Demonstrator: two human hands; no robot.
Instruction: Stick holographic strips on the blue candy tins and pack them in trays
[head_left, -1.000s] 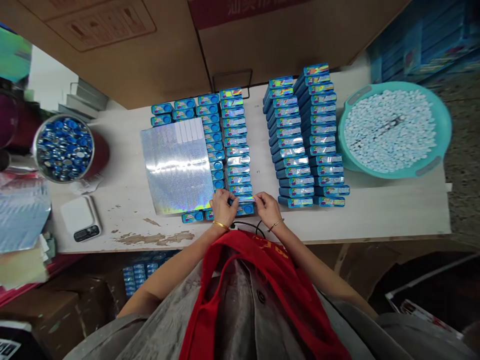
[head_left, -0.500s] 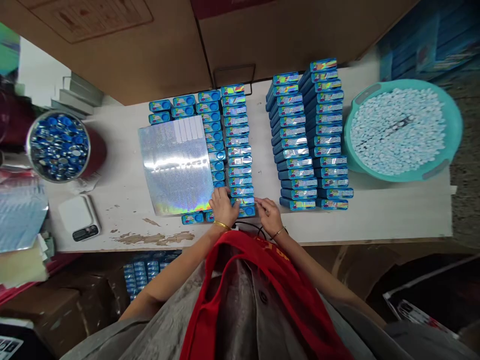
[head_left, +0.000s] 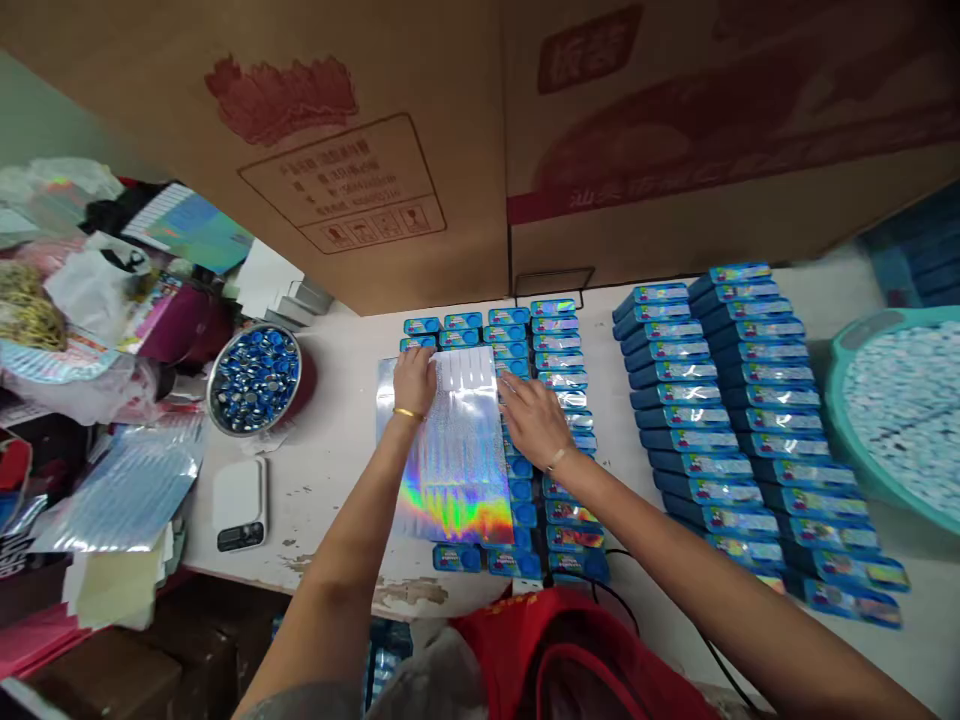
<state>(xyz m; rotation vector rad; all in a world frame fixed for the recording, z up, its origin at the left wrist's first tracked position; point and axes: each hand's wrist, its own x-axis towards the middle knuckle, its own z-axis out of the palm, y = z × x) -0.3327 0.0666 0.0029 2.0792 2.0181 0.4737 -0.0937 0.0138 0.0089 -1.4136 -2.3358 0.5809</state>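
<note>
red lettering (head_left: 589, 50) marks the carton (head_left: 420, 90) behind the holographic sheet (head_left: 457, 500).

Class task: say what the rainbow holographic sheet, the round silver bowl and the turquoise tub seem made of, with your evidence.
The rainbow holographic sheet looks like thin metallised plastic film: glossy, with mirror-like rainbow glints. The round silver bowl looks like polished steel, going by its bright reflective rim. The turquoise tub looks like moulded plastic: smooth, even colour, though only part shows.

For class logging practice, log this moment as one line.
left hand: on holographic sheet | right hand: at sheet's edge | beside: blue boxes
</note>
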